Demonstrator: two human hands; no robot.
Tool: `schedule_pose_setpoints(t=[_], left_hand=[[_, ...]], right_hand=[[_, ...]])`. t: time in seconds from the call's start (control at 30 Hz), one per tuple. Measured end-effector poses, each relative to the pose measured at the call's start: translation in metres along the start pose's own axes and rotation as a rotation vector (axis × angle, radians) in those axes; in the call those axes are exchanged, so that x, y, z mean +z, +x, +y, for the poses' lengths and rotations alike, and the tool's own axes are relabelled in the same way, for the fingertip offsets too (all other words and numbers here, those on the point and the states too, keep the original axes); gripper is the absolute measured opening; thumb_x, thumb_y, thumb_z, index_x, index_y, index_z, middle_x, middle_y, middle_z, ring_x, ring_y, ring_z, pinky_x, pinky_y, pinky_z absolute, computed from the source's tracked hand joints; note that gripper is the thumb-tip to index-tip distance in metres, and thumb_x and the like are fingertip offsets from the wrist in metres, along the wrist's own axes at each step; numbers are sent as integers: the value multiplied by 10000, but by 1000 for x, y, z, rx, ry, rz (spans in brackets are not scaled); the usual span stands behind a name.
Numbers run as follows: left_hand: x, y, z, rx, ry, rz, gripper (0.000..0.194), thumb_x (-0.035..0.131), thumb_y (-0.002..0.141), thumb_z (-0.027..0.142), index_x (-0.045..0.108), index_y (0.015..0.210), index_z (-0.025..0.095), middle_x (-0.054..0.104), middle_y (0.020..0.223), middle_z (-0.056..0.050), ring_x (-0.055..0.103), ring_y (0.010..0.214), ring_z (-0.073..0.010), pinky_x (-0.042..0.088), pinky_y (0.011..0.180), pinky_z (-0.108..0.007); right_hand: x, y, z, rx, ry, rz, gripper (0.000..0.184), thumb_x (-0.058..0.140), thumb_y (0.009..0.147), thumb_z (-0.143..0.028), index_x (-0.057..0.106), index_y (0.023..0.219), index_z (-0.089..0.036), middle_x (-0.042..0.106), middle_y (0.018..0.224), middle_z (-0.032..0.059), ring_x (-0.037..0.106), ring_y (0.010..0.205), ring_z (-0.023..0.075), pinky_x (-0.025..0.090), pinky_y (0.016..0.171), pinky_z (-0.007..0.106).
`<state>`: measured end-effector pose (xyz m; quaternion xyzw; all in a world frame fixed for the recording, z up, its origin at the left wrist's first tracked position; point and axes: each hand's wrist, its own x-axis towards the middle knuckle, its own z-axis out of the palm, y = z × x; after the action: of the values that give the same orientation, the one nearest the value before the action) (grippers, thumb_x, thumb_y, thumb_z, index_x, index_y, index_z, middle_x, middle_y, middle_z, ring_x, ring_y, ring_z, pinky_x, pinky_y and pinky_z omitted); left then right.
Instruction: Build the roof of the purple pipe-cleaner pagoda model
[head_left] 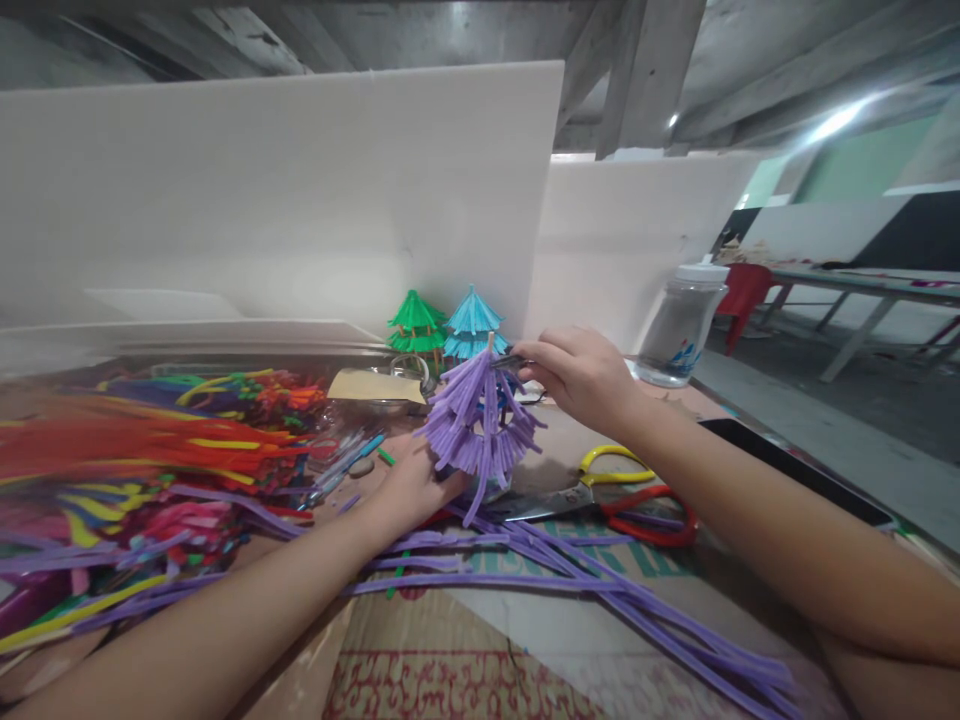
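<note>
A purple pipe-cleaner pagoda (487,425) with tiered, fringed roofs and a short stick at its top stands upright in the middle. My left hand (416,485) is closed around its lower part, with the fingertips partly hidden behind the purple strands. At the upper right side of the roof, my right hand (574,370) pinches a small dark tool (510,361) whose tip touches the purple strands; its exact kind is unclear. Below the pagoda lie scissors (551,503) with one yellow and one red handle. Loose purple pipe cleaners (600,580) spread across the table under both forearms.
Behind stand a green pagoda (416,325) and a blue pagoda (472,320). Bundles of coloured pipe cleaners (165,440) fill the left. A clear bottle (679,325) and a dark phone (795,470) are at right. White boards (285,210) wall off the back.
</note>
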<state>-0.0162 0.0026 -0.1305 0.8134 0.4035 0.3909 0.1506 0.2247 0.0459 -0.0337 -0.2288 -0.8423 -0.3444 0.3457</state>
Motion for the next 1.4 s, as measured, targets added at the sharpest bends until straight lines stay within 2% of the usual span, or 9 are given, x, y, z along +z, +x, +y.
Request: schedule_pose_setpoints(t=[0.13, 0.37, 0.6, 0.9, 1.07, 1.23, 1.4], left_hand=[[1, 0, -1, -3, 3, -7, 209, 565, 827, 265, 658, 992, 180, 727, 986, -70, 610, 1139, -264, 457, 1036, -390], [1, -1, -3, 6, 10, -2, 327, 577, 834, 268, 628, 1143, 175, 686, 1189, -86, 612, 1139, -255, 469, 1017, -375], [2, 0, -5, 9, 34, -7, 335, 577, 839, 273, 626, 1159, 183, 718, 1059, -73, 617, 1103, -259, 467, 1015, -392], [1, -2, -9, 40, 32, -20, 324, 567, 850, 261, 627, 1162, 196, 683, 1203, -69, 599, 1168, -247, 451, 1032, -362], [1, -2, -8, 56, 79, -10, 282, 582, 844, 252, 650, 1110, 185, 689, 1168, -72, 617, 1118, -245, 463, 1005, -351], [0, -2, -9, 59, 63, -9, 316, 593, 828, 234, 636, 1136, 180, 684, 1184, -76, 613, 1131, -249, 465, 1004, -352], [1, -2, -9, 48, 83, -6, 251, 592, 824, 245, 660, 1053, 167, 698, 1141, -79, 630, 1089, -262, 476, 986, -375]], right_hand=[[-1, 1, -1, 12, 11, -19, 339, 395, 1021, -359, 680, 1031, -174, 651, 773, 58, 510, 684, 175, 313, 641, 313], [0, 0, 0, 14, 33, 21, 349, 384, 1023, -365, 665, 1025, -158, 649, 765, 58, 518, 683, 175, 331, 646, 306], [0, -1, 0, 42, 50, 8, 292, 422, 1010, -345, 654, 1055, -174, 651, 790, 61, 534, 714, 186, 336, 655, 313], [-4, 1, -2, -10, -6, 29, 310, 415, 1014, -336, 659, 1059, -149, 654, 788, 66, 529, 705, 185, 337, 646, 314], [-7, 2, -4, -21, -49, 30, 319, 400, 1020, -352, 656, 1074, -171, 653, 789, 54, 514, 699, 183, 333, 656, 312], [-7, 4, -7, -24, -63, 39, 312, 416, 1016, -343, 669, 1043, -162, 648, 764, 51, 521, 704, 184, 329, 651, 314], [-5, 3, -4, -27, -47, 54, 324, 408, 1017, -350, 664, 1048, -153, 655, 777, 58, 527, 696, 184, 336, 650, 313]])
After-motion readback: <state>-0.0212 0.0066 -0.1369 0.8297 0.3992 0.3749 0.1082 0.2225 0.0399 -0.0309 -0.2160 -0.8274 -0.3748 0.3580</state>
